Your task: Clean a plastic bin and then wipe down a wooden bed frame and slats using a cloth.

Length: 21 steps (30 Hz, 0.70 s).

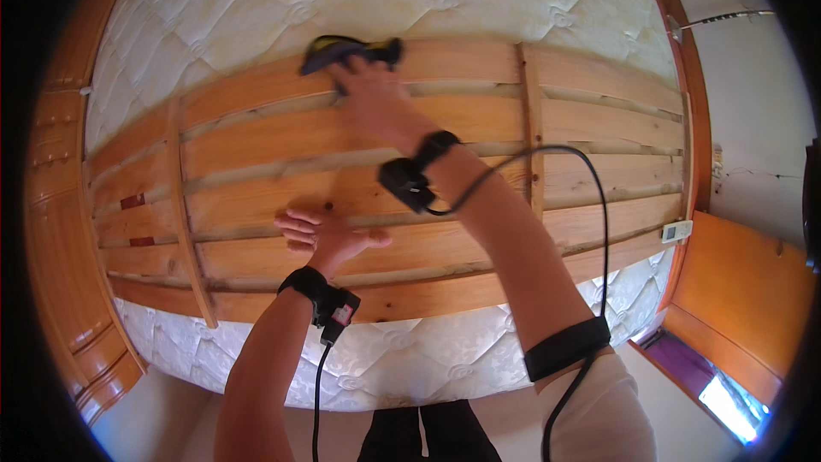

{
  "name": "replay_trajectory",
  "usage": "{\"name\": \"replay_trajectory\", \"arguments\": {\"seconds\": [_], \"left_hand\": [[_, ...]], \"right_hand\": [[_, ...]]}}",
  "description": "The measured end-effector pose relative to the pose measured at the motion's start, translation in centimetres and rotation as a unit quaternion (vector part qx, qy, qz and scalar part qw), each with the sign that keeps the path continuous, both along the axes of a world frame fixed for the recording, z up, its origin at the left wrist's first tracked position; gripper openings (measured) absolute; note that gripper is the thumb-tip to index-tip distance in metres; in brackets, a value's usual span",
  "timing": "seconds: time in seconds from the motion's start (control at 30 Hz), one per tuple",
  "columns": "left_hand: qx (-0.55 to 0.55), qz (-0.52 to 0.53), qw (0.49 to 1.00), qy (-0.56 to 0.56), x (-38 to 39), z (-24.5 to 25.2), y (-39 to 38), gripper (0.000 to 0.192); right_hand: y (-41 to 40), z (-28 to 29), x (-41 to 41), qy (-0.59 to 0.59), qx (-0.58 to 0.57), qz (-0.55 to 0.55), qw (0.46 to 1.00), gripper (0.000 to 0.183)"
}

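Note:
A slatted wooden bed base (256, 135) lies across the mattress in front of me. At its far edge my right hand (372, 93) is on a dark cloth (330, 54) with yellow patches, pressed against the far slat. Blur hides how the fingers grip it. My left hand (324, 237) holds nothing and is spread over the nearer slats, thumb pointing right. Whether its palm touches the wood cannot be told. Each wrist wears a black strap and a small cabled box.
A quilted mattress (410, 353) shows beyond and in front of the slats. The wooden headboard (54, 205) stands left. A white remote control (677, 231) lies at the right end, close to an orange wooden cabinet (737, 276). A black cable (603, 218) loops beside my right arm.

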State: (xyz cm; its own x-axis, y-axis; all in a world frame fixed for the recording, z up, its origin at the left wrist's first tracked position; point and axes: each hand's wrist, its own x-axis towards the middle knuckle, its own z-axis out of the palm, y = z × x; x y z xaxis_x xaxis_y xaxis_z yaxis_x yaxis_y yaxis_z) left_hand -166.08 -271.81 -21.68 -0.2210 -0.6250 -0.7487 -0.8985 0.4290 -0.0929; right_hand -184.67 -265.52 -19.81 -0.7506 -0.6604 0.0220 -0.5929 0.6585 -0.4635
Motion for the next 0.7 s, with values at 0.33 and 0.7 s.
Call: {"name": "replay_trajectory", "arguments": {"seconds": [0.33, 0.7], "left_hand": [[0.006, -0.008, 0.998, 0.068, -1.0, 0.4, 2.5, 0.159], [-0.021, -0.05, 0.998, -0.018, -1.7, 0.9, 3.5, 0.154]], "right_hand": [[19.5, 2.4, -7.3, 0.017, 0.281, -0.213, 0.935, 0.032], [27.0, -0.6, 4.0, 0.04, 0.264, -0.257, 0.929, 0.059]]}}
